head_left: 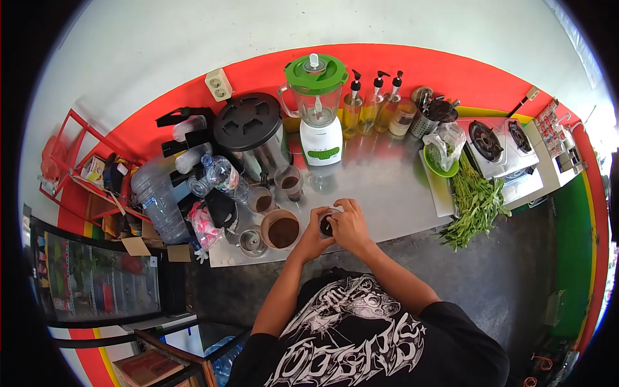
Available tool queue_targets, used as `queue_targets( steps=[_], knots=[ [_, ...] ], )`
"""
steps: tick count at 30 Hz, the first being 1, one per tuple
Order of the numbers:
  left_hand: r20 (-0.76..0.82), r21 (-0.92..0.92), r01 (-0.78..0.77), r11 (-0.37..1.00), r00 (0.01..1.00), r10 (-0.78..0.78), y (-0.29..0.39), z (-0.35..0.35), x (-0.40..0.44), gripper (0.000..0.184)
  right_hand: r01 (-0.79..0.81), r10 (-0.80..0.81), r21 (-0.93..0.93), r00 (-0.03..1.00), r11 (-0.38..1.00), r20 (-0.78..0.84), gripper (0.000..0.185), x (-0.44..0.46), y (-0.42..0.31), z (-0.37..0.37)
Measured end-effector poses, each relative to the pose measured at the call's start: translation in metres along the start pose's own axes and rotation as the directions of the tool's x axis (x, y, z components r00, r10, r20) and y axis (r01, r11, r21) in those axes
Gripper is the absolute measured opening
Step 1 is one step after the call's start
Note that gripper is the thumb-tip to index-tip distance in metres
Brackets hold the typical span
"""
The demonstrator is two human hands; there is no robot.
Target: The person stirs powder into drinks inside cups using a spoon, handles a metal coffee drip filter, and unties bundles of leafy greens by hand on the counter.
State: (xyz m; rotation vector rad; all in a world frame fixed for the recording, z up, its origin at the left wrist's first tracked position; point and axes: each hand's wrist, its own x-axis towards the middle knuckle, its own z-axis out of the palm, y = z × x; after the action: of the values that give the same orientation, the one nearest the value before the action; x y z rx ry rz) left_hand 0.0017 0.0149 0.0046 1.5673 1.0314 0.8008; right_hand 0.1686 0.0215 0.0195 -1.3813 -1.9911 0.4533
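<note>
Fingers (349, 204) of both hands grip a cup (326, 225).
The left hand (313, 233) wraps its left side, the right hand (351, 229) curls at its rim; the cup is between them, near the desk's (393, 216) front edge.

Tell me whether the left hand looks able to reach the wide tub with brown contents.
Probably yes: nothing visible stands between the left hand and the tub just beside it, though its grip on the cup would likely have to loosen first.
</note>
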Motion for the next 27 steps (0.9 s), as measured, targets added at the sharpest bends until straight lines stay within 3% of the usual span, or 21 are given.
queue_targets(
  steps=[2,6,8,12,14,17,20,24,27],
  knots=[
    [0.003,0.006,-0.013,1.000,1.000,0.013,-0.002,0.000,0.000,0.088,0.005,-0.006,-0.135,1.000,0.991,-0.001,0.015,-0.002,0.000,0.001],
    [-0.019,0.025,-0.031,0.999,0.999,0.031,-0.003,0.001,-0.001,0.090,-0.053,0.063,-0.093,0.992,0.994,0.106,0.015,0.000,-0.004,-0.004],
    [-0.024,0.016,-0.019,1.000,1.000,0.019,-0.006,0.001,-0.001,0.090,-0.054,0.054,-0.011,0.999,0.998,-0.004,0.015,0.001,-0.001,0.000],
    [-0.015,0.033,-0.014,0.999,1.000,0.014,-0.007,0.001,-0.001,0.090,-0.049,0.054,-0.130,0.998,0.990,0.034,0.014,-0.002,0.002,0.000],
    [-0.006,0.001,-0.040,0.999,0.999,0.040,-0.012,0.001,0.000,0.089,-0.040,0.039,0.042,0.998,0.998,0.040,0.014,-0.001,0.003,-0.001],
    [-0.020,-0.003,-0.026,1.000,0.999,0.026,-0.011,0.002,0.000,0.089,-0.030,0.031,0.012,0.998,0.999,-0.055,0.014,-0.002,0.003,-0.002],
    [-0.002,-0.021,-0.006,1.000,1.000,0.006,-0.010,0.002,0.000,0.089,-0.035,0.037,-0.065,0.999,0.997,0.032,0.015,-0.006,0.008,0.000],
    [-0.023,-0.011,-0.054,0.998,0.998,0.054,-0.017,0.004,0.000,0.088,-0.029,0.030,0.039,0.999,0.999,-0.014,0.014,-0.004,0.005,-0.004],
    [-0.034,-0.015,-0.072,0.997,0.997,0.071,-0.018,0.005,0.001,0.087,-0.019,0.017,-0.075,0.999,0.997,-0.031,0.014,-0.006,0.001,-0.007]
  ],
)
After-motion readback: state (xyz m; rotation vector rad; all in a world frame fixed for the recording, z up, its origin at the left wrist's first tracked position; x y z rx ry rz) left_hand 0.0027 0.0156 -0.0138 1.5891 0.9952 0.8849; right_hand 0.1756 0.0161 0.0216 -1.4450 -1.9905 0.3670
